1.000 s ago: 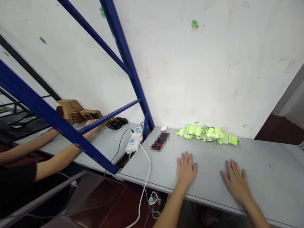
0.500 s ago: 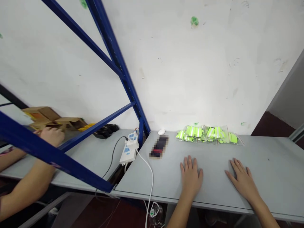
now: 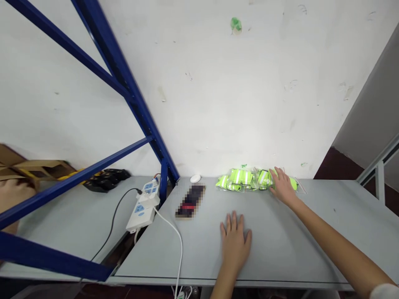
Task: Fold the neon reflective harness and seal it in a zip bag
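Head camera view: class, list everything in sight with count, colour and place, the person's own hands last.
Flat table: one, grey, beneath both hands.
Clear plastic bags of reflective bands: several, neon yellow, table's back edge.
Pixelated flat object: one, dark, table's left.
Plastic power strips: two, white, beside table's left corner.
Steel shelf frame: one, blue, left.
Cardboard pieces: several, brown, far left.
Co-worker's hand: one, far left edge.
Left hand: one, flat on table.
Right hand: one, touching the bags.
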Available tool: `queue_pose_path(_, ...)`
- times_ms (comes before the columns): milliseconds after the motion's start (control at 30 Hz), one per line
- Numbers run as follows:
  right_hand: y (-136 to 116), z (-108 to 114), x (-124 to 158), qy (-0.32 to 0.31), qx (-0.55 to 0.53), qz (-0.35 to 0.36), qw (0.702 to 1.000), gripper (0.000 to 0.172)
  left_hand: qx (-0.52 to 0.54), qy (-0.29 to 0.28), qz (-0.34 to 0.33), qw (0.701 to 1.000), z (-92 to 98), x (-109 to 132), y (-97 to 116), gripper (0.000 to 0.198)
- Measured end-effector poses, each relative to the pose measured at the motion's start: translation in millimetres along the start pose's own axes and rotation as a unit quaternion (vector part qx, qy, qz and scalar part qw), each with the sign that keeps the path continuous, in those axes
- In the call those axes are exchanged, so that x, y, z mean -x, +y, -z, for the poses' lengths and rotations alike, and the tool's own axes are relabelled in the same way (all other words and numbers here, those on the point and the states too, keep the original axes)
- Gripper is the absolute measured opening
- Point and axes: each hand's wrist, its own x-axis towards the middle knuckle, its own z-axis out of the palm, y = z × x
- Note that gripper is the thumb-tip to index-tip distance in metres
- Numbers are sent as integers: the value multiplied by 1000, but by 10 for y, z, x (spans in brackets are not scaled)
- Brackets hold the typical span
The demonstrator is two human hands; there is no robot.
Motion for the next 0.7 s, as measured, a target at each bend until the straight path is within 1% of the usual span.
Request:
queue_pose_path(67, 10, -116, -221, -15, -6, 22, 1000, 73, 2, 1, 3, 1000, 1, -1, -1, 55)
queue_pose_path(167, 58, -216, -331, -28, -18, 48, 998, 63, 10, -1, 8, 1000, 11, 5, 3, 54)
queue_pose_path(233, 104, -180, -309, -21, -23, 56, 998, 56, 18, -6, 10, 1000, 25, 10, 12, 53)
queue_pose_path(333, 168, 6, -171, 6, -22, 52, 998, 51, 25, -10, 14, 1000, 56, 16, 36, 52)
queue_pose_path(433, 182, 225, 132, 47, -19, 21, 999, 52, 29, -13, 15, 999, 95, 20, 72, 50)
queue_pose_path(533, 70, 330, 607, 81, -31, -18, 996, 54, 40, -12, 13, 999, 137, 24, 107, 47)
queue_pose_path(567, -6, 332, 782, 73, -39, -17, 996, 55, 46, -9, 12, 999, 151, 27, 116, 46)
queue_pose_path(633, -209, 300, 1111, 36, -57, 1, 998, 54, 67, 5, 12, 998, 176, 37, 131, 46)
queue_pose_path(700, -444, 253, 1361, -1, -78, 25, 997, 54, 103, 38, 5, 994, 193, 56, 152, 48)
